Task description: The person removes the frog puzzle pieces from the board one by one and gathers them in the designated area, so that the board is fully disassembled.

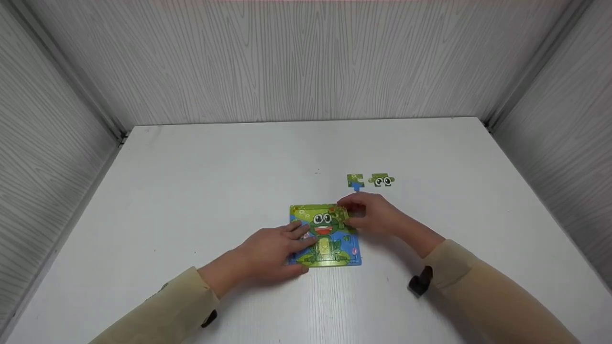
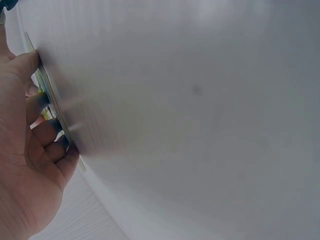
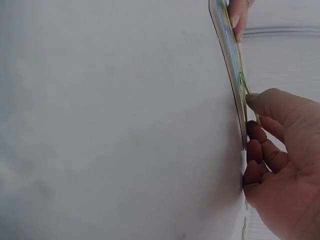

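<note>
A square frog jigsaw puzzle (image 1: 325,239) lies on the white table, with its green frog, wide eyes and red mouth in sight. My left hand (image 1: 275,251) rests over its left side, fingers spread across the picture and thumb at the near edge. At the puzzle's upper right corner, my right hand (image 1: 375,215) pinches a green puzzle piece (image 1: 341,215) between thumb and fingers. In the right wrist view this piece tilts up from the board, its near edge by the thumb. The left wrist view shows the left fingertips on the board's edge.
Beyond the right hand lie two loose pieces on the table (image 1: 215,181): a green and blue piece (image 1: 355,180) and a piece with two eyes (image 1: 381,180). Grey wood-grain panels (image 1: 306,62) enclose the table at the back and sides.
</note>
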A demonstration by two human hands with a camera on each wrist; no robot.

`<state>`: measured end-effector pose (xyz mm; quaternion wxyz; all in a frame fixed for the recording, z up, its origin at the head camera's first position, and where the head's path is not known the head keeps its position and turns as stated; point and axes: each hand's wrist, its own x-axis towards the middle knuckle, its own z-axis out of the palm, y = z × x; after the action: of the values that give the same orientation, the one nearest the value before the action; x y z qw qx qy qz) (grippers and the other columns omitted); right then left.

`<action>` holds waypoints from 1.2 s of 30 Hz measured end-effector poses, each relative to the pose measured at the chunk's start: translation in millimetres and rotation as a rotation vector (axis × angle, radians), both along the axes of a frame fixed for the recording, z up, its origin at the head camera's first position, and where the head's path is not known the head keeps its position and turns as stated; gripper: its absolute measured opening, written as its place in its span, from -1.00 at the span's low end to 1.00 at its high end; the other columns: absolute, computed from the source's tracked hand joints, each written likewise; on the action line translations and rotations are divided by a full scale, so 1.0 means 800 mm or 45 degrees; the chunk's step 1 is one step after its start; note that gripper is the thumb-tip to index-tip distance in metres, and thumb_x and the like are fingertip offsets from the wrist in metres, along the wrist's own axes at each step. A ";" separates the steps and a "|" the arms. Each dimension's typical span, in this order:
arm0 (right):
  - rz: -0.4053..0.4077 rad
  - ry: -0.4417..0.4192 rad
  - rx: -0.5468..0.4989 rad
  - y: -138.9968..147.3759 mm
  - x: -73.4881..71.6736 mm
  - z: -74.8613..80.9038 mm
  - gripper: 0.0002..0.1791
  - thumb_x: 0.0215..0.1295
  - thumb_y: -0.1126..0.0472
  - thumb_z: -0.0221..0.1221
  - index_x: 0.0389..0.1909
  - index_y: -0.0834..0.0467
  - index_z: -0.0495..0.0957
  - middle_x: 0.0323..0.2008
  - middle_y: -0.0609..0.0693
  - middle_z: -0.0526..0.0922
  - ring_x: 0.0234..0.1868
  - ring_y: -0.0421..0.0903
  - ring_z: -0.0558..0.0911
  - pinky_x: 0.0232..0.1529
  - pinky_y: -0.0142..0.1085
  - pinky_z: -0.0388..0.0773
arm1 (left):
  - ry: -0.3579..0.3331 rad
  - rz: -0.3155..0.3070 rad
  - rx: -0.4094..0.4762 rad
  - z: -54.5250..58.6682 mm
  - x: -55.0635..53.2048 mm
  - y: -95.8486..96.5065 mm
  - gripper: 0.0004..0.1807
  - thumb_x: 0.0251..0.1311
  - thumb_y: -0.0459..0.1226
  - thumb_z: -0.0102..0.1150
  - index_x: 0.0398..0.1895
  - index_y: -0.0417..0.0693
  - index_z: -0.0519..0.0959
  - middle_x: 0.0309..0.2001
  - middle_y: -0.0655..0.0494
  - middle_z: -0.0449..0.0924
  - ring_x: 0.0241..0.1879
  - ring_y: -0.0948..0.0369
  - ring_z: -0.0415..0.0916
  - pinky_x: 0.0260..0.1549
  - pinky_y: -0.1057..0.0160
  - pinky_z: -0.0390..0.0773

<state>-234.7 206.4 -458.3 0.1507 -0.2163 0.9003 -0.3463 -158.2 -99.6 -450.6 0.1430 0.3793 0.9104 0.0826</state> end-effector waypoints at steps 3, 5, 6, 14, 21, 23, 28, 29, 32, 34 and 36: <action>-0.008 -0.003 -0.021 0.000 0.000 0.000 -0.54 0.36 0.18 0.41 0.27 0.03 0.65 0.12 -0.11 0.69 0.08 -0.07 0.63 0.25 -0.12 0.58 | 0.009 -0.004 -0.002 0.000 -0.001 0.000 -0.24 0.50 0.27 -0.03 0.67 0.27 0.28 0.66 0.10 0.14 0.66 0.05 0.01 0.44 -0.11 0.38; -0.009 0.001 -0.030 0.000 0.000 0.000 -0.55 0.36 0.18 0.41 0.25 0.05 0.65 0.10 -0.11 0.69 0.07 -0.07 0.63 0.23 -0.11 0.59 | 0.012 -0.006 -0.004 0.001 -0.001 0.000 -0.24 0.50 0.28 -0.03 0.67 0.27 0.27 0.66 0.10 0.14 0.66 0.05 0.01 0.44 -0.11 0.38; -0.007 0.004 -0.028 0.001 0.000 0.000 -0.55 0.36 0.17 0.41 0.25 0.04 0.66 0.09 -0.11 0.69 0.07 -0.08 0.63 0.23 -0.11 0.59 | 0.011 -0.006 -0.006 0.001 -0.001 0.000 -0.23 0.50 0.28 -0.03 0.67 0.26 0.27 0.66 0.10 0.14 0.66 0.05 0.01 0.44 -0.11 0.38; 0.059 0.115 -0.085 0.014 0.002 0.024 -0.51 0.35 0.13 0.40 0.28 0.06 0.63 0.17 -0.07 0.66 0.15 0.01 0.58 0.21 0.07 0.52 | 0.010 -0.007 0.005 0.000 -0.001 0.001 -0.24 0.49 0.25 0.02 0.66 0.24 0.31 0.65 0.07 0.18 0.64 0.03 0.08 0.40 -0.09 0.42; 0.019 0.178 -0.113 0.045 -0.013 0.051 -0.51 0.41 0.18 0.40 0.33 0.08 0.61 0.22 -0.01 0.63 0.20 0.11 0.57 0.17 0.05 0.50 | 0.013 0.008 0.008 0.001 0.000 0.001 -0.24 0.48 0.25 0.03 0.65 0.24 0.31 0.65 0.09 0.18 0.64 0.03 0.09 0.40 -0.08 0.43; -0.021 0.178 -0.107 0.056 -0.019 0.057 -0.50 0.41 0.19 0.39 0.35 0.09 0.60 0.23 0.00 0.63 0.21 0.12 0.57 0.18 0.03 0.50 | 0.015 0.008 0.003 0.002 0.001 0.001 -0.24 0.48 0.26 0.02 0.66 0.25 0.31 0.65 0.09 0.17 0.64 0.04 0.07 0.41 -0.08 0.41; -0.101 0.161 -0.129 0.085 -0.036 0.066 -0.49 0.44 0.22 0.36 0.37 0.14 0.58 0.26 0.08 0.62 0.26 0.14 0.55 0.24 0.06 0.49 | 0.013 0.003 -0.011 0.003 0.002 0.000 -0.23 0.49 0.27 0.01 0.67 0.25 0.28 0.66 0.10 0.14 0.65 0.05 0.03 0.44 -0.09 0.38; -0.115 0.160 -0.129 0.091 -0.039 0.067 -0.49 0.45 0.22 0.35 0.38 0.14 0.57 0.27 0.09 0.61 0.27 0.15 0.54 0.25 0.07 0.49 | 0.011 0.002 -0.011 0.003 0.002 0.000 -0.23 0.49 0.27 0.01 0.67 0.25 0.28 0.66 0.09 0.14 0.66 0.05 0.02 0.44 -0.09 0.37; -0.163 0.159 -0.119 0.110 -0.047 0.069 -0.50 0.47 0.22 0.34 0.39 0.16 0.57 0.30 0.12 0.60 0.31 0.18 0.52 0.28 0.06 0.47 | 0.005 0.003 -0.010 0.004 0.003 -0.001 -0.23 0.50 0.27 -0.01 0.67 0.25 0.27 0.66 0.10 0.12 0.66 0.06 0.00 0.45 -0.09 0.36; -0.200 0.154 -0.109 0.122 -0.052 0.070 -0.50 0.48 0.22 0.32 0.39 0.16 0.56 0.32 0.12 0.58 0.33 0.18 0.50 0.30 0.06 0.46 | 0.005 -0.002 -0.011 0.003 0.003 0.000 -0.23 0.51 0.28 -0.02 0.68 0.24 0.26 0.66 0.09 0.12 0.66 0.06 -0.01 0.46 -0.10 0.35; -0.229 0.146 -0.102 0.133 -0.057 0.070 -0.50 0.50 0.21 0.30 0.40 0.17 0.55 0.34 0.13 0.55 0.36 0.16 0.48 0.31 0.06 0.46 | 0.000 0.000 -0.007 0.004 0.003 -0.001 -0.23 0.51 0.28 -0.02 0.68 0.25 0.26 0.67 0.09 0.12 0.66 0.06 -0.01 0.46 -0.11 0.35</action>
<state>-280.3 313.1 -402.3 0.0583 -0.1598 0.9087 -0.3812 -156.0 -100.0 -447.8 0.1442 0.3788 0.9107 0.0801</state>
